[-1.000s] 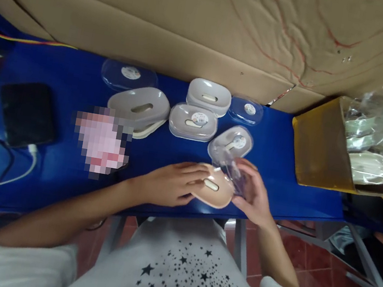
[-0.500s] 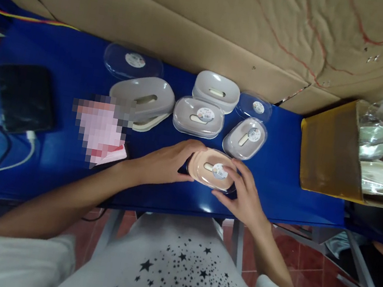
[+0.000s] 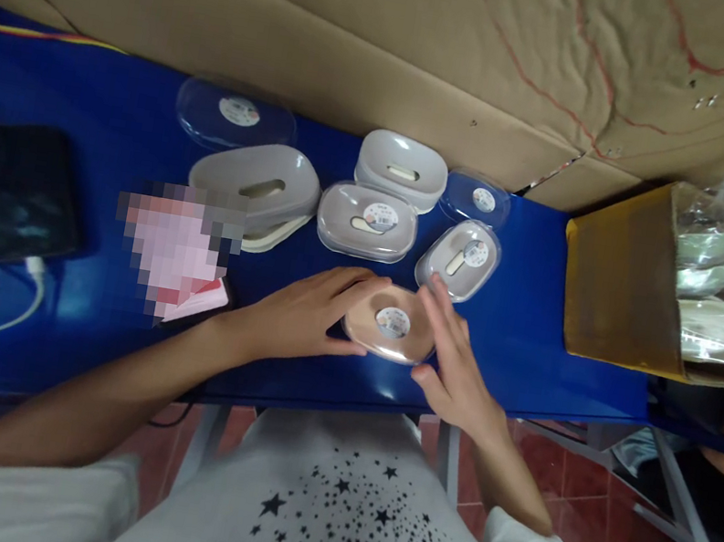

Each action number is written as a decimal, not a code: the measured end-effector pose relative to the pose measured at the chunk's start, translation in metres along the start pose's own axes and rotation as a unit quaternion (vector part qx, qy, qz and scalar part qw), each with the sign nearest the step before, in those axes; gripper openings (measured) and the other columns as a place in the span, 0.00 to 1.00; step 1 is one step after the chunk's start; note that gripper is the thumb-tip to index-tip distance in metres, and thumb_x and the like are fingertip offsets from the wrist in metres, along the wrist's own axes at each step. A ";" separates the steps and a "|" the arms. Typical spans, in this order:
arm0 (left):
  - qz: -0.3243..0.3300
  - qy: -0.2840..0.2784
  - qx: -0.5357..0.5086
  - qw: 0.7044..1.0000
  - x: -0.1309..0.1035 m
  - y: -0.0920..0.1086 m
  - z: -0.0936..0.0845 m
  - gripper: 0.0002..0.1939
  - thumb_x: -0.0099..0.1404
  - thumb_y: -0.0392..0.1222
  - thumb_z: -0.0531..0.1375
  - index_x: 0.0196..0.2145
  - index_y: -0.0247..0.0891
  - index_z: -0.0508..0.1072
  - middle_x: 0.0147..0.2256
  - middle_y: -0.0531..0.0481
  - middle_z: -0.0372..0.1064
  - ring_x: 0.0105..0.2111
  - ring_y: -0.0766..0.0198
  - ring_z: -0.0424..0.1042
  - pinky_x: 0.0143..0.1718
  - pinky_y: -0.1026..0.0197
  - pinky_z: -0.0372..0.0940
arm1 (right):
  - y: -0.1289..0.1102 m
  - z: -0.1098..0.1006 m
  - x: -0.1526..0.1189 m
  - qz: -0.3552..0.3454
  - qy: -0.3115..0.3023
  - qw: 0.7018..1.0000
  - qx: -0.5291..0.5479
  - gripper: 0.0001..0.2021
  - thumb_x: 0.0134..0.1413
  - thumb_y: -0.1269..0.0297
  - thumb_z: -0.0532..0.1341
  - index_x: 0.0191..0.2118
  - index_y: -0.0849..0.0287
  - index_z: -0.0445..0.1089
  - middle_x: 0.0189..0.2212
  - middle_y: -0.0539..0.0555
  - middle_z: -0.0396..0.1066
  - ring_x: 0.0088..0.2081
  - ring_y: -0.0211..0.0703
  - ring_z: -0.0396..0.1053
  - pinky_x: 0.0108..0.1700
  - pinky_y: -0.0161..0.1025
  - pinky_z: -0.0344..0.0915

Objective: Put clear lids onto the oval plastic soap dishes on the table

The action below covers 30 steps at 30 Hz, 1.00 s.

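Note:
A peach oval soap box (image 3: 363, 325) with a clear lid and a round sticker sits between my hands near the table's front edge. My left hand (image 3: 306, 313) grips its left end, thumb and fingers on opposite sides. At the right end, my right hand (image 3: 454, 360) holds it with the fingers at the far side and the thumb at the near side. Just behind stand a lidded grey soap box (image 3: 344, 213) and a smaller, tilted lidded one (image 3: 475, 279).
Further back are an open grey box (image 3: 426, 161), a larger grey one (image 3: 240, 167) and clear lids (image 3: 187, 112) (image 3: 463, 205). To the left lie a pink item (image 3: 164, 247) and a black device (image 3: 21, 191) with a white cable. A carton (image 3: 616, 286) of wrapped boxes stands right.
The peach box's sticker now shows near its middle, and its pale slot is no longer visible. My right fingers have shifted off the sticker to the box's right end.

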<state>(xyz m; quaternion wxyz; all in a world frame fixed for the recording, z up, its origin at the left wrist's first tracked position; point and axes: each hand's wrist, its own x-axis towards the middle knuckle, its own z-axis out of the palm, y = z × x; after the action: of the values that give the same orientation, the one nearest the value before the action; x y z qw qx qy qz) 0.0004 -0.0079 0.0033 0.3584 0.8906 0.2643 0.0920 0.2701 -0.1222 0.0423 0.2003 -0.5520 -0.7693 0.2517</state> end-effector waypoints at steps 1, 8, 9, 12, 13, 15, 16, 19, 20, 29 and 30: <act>-0.004 -0.002 0.005 1.000 0.000 0.000 0.001 0.49 0.70 0.55 0.71 0.78 0.45 0.52 0.73 0.37 0.61 0.72 0.42 0.64 0.73 0.42 0.61 | 0.003 0.003 0.000 0.033 0.012 0.999 0.026 0.41 0.78 0.38 0.48 0.82 0.39 0.26 0.84 0.56 0.30 0.81 0.66 0.46 0.73 0.72 0.62; 0.007 -0.005 0.026 1.000 -0.002 0.000 0.003 0.49 0.71 0.55 0.70 0.78 0.43 0.51 0.73 0.35 0.60 0.73 0.42 0.63 0.73 0.43 0.62 | 0.018 0.014 -0.028 0.258 0.235 0.928 -0.131 0.46 0.73 0.42 0.61 0.83 0.47 0.35 0.83 0.67 0.30 0.80 0.80 0.42 0.68 0.83 0.63; 0.009 -0.002 0.030 1.000 -0.002 0.001 0.002 0.48 0.71 0.55 0.70 0.78 0.43 0.50 0.74 0.35 0.60 0.73 0.43 0.63 0.72 0.44 0.62 | 0.018 0.014 -0.029 0.248 0.263 0.920 -0.152 0.44 0.73 0.44 0.61 0.83 0.48 0.39 0.83 0.68 0.34 0.80 0.79 0.43 0.69 0.84 0.60; 0.022 0.004 0.045 0.999 -0.004 0.002 0.002 0.48 0.73 0.53 0.68 0.79 0.43 0.49 0.74 0.35 0.60 0.72 0.43 0.64 0.71 0.44 0.63 | 0.023 0.010 -0.011 0.162 0.246 0.946 -0.135 0.35 0.76 0.51 0.58 0.81 0.48 0.48 0.78 0.67 0.54 0.78 0.70 0.55 0.72 0.78 0.61; 0.028 0.006 0.050 0.998 -0.004 0.002 0.002 0.47 0.73 0.54 0.68 0.79 0.43 0.48 0.73 0.35 0.60 0.72 0.43 0.65 0.71 0.44 0.63 | 0.030 0.007 0.002 0.133 0.218 0.959 -0.126 0.32 0.77 0.52 0.56 0.80 0.48 0.50 0.76 0.66 0.59 0.76 0.66 0.58 0.72 0.75 0.62; 0.040 0.013 0.061 0.997 -0.003 0.001 0.002 0.47 0.73 0.55 0.68 0.79 0.43 0.49 0.73 0.35 0.62 0.71 0.42 0.65 0.72 0.42 0.61 | 0.052 0.000 0.036 0.098 0.170 0.972 -0.130 0.29 0.79 0.53 0.52 0.79 0.49 0.53 0.75 0.65 0.62 0.76 0.63 0.60 0.73 0.72 0.62; 0.044 0.017 0.068 0.997 -0.003 0.001 0.001 0.47 0.73 0.55 0.68 0.78 0.42 0.51 0.72 0.35 0.62 0.72 0.42 0.65 0.73 0.41 0.60 | 0.066 -0.006 0.053 0.098 0.175 0.968 -0.153 0.30 0.78 0.52 0.51 0.79 0.51 0.53 0.77 0.66 0.58 0.77 0.64 0.57 0.73 0.72 0.60; 0.042 0.035 0.085 0.995 -0.002 0.003 -0.001 0.46 0.71 0.53 0.68 0.77 0.38 0.53 0.73 0.33 0.61 0.73 0.40 0.62 0.74 0.40 0.57 | 0.104 -0.022 0.091 0.116 0.152 0.958 -0.213 0.33 0.77 0.51 0.52 0.80 0.56 0.50 0.79 0.67 0.52 0.79 0.69 0.49 0.75 0.75 0.53; 0.037 0.043 0.088 0.995 -0.002 0.003 -0.002 0.46 0.71 0.52 0.68 0.77 0.36 0.53 0.73 0.32 0.60 0.74 0.40 0.61 0.75 0.41 0.57 | 0.112 -0.027 0.095 0.116 0.136 0.958 -0.225 0.34 0.76 0.51 0.53 0.79 0.57 0.51 0.78 0.67 0.54 0.78 0.70 0.51 0.74 0.76 0.52; 0.041 0.057 0.132 0.989 -0.003 0.005 -0.006 0.41 0.71 0.46 0.64 0.76 0.37 0.54 0.73 0.32 0.59 0.72 0.38 0.63 0.72 0.40 0.60 | 0.092 -0.027 0.023 0.082 0.069 0.976 -0.191 0.33 0.69 0.42 0.65 0.71 0.51 0.64 0.72 0.68 0.60 0.74 0.73 0.57 0.71 0.77 0.56; 0.043 0.057 0.135 0.988 -0.002 0.005 -0.006 0.40 0.71 0.45 0.63 0.75 0.38 0.55 0.73 0.32 0.59 0.71 0.38 0.63 0.71 0.40 0.61 | 0.093 -0.028 0.022 0.090 0.071 0.979 -0.170 0.33 0.68 0.42 0.65 0.71 0.51 0.64 0.73 0.69 0.58 0.75 0.72 0.57 0.71 0.76 0.58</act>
<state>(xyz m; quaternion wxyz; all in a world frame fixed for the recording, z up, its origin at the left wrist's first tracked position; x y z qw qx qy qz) -0.0019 -0.0084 0.0108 0.2152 0.9348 0.2553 0.1214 0.3493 -0.0716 0.0085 0.1347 -0.6618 -0.7314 0.0946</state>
